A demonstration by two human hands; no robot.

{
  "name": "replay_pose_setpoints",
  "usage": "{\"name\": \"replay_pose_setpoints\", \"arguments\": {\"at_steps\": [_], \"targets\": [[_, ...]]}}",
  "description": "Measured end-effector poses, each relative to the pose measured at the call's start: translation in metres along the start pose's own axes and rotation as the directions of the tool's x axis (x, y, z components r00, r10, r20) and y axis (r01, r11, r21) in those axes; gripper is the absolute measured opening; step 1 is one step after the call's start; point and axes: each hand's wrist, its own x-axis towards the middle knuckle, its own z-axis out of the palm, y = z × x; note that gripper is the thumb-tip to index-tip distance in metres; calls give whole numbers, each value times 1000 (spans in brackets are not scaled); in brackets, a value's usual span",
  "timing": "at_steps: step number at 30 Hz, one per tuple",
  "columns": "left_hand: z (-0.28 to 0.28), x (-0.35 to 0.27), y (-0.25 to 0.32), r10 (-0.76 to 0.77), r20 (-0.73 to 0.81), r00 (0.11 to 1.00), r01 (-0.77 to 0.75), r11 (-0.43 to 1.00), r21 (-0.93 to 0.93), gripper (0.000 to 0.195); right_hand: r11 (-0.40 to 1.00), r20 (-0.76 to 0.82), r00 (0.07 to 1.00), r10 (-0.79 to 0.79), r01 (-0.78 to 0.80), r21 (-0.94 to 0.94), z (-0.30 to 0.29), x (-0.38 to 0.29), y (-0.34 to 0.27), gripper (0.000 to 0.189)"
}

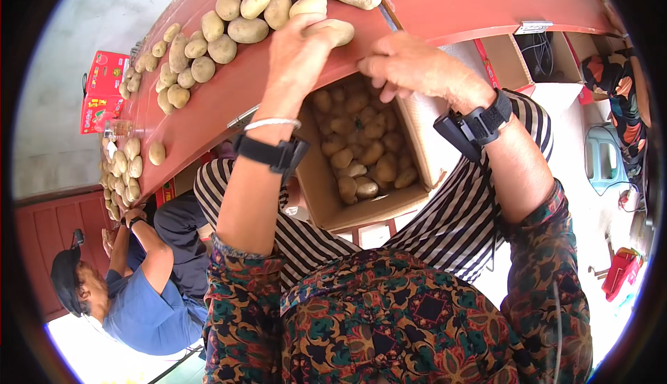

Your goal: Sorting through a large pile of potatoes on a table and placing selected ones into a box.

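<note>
My left hand (299,53) grips a pale potato (340,32) just above the red tabletop (229,90), beside a spread of loose potatoes (249,30). Nothing shows in my right hand (404,66), which hangs over the far right corner of an open cardboard box (417,139) with its fingers loosely bent and a little blurred. Inside that box, between my knees, lie many potatoes (372,152). Each of my wrists wears a black strap with a device on it.
At the left, a person in a blue shirt (151,313) reaches to another potato heap (122,170). A glass jar (119,129) stands near red printed cartons (104,92). To the right are open cardboard boxes (565,58), a light-blue stool (604,157) and someone's patterned clothing (620,108).
</note>
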Motion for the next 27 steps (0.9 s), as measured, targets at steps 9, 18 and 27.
{"name": "replay_pose_setpoints", "arguments": {"at_steps": [9, 18, 27], "targets": [[-35, -84, 7, -31, 338, 941, -117, 904, 410, 47, 945, -262, 964, -48, 129, 301, -10, -2, 5, 35], [-25, -82, -5, -12, 191, 982, -46, 953, 301, 28, 867, -778, 596, -201, 478, 142, -49, 43, 4, 22], [-26, -65, -2, 144, 58, 988, -156, 902, 402, 31, 840, -735, 613, -288, -206, -501, -4, 102, -20, 47]]}}
